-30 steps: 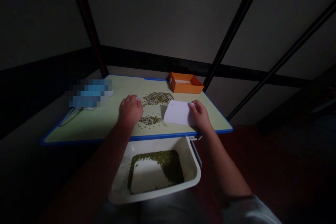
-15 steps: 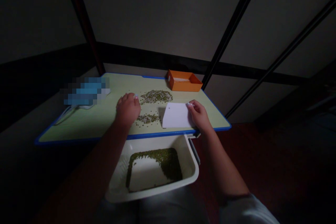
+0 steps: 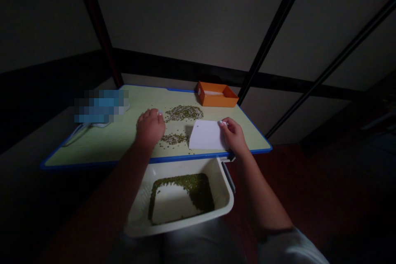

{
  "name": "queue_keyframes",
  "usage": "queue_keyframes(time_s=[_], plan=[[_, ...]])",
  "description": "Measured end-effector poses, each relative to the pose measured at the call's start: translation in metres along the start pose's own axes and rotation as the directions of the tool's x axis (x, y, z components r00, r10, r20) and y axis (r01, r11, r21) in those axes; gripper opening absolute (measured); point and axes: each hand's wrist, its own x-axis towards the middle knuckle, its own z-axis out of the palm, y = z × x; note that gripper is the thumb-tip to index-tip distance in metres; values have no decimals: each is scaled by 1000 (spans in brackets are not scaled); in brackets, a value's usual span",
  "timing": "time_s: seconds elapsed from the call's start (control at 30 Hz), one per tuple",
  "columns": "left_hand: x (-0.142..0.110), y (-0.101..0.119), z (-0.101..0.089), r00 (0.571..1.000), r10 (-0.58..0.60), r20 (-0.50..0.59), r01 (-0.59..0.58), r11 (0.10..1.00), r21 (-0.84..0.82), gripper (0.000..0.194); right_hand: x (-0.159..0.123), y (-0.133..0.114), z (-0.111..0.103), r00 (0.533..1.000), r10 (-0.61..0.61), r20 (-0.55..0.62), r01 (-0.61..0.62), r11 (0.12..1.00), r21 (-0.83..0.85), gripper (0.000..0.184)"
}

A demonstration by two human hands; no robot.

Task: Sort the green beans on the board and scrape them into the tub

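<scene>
My right hand (image 3: 233, 134) pinches the edge of a white card (image 3: 207, 135), which leans low over the table with a small hole near its far corner. Left of the card lies a small patch of mung beans (image 3: 174, 139). A larger pile of mung beans (image 3: 185, 112), with whitish bits among them, is spread behind it. My left hand (image 3: 150, 127) sits at the left side of both piles, palm down, fingers curled in; whatever it may hold is hidden. Below the table edge, a cream plastic tub (image 3: 227, 208) contains more green beans along its back and right side.
A light table (image 3: 123, 140) with a blue rim carries everything. At its back right stands an orange open box (image 3: 221, 100) with something pale inside. A blurred-out blue object (image 3: 107, 105) with a cable lies at the left. Dark panelled walls rise behind.
The white card in my right hand has shifted slightly left and nearer the table's front edge, close to the small patch. My left hand stays in nearly the same place. The camera view moved a little.
</scene>
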Motion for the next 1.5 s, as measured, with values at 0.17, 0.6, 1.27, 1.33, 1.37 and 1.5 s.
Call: queue_keyframes(time_s=[0.17,0.6,1.27,1.33,1.37,1.5], plan=[[0,-1,1,1000,1,-9,-1,1000,11,44,-4,-8,0,996,-14,82,11,999,39,46],[-1,4,-1,1000,-16,4,16,1000,-8,45,-2,-5,5,1000,15,-17,-15,1000,22,43],[0,8,-9,989,-146,-34,138,976,-166,36,-2,-16,44,994,-82,66,88,992,-91,36],[3,8,-12,974,-223,-35,210,953,-219,37,-2,-17,48,994,-89,64,95,990,-106,32],[5,8,-13,965,-258,-45,239,938,-253,38,-2,-17,50,994,-91,62,97,989,-115,31],[9,9,-17,914,-390,-109,310,847,-432,37,-2,-21,58,993,-89,75,98,986,-134,26]])
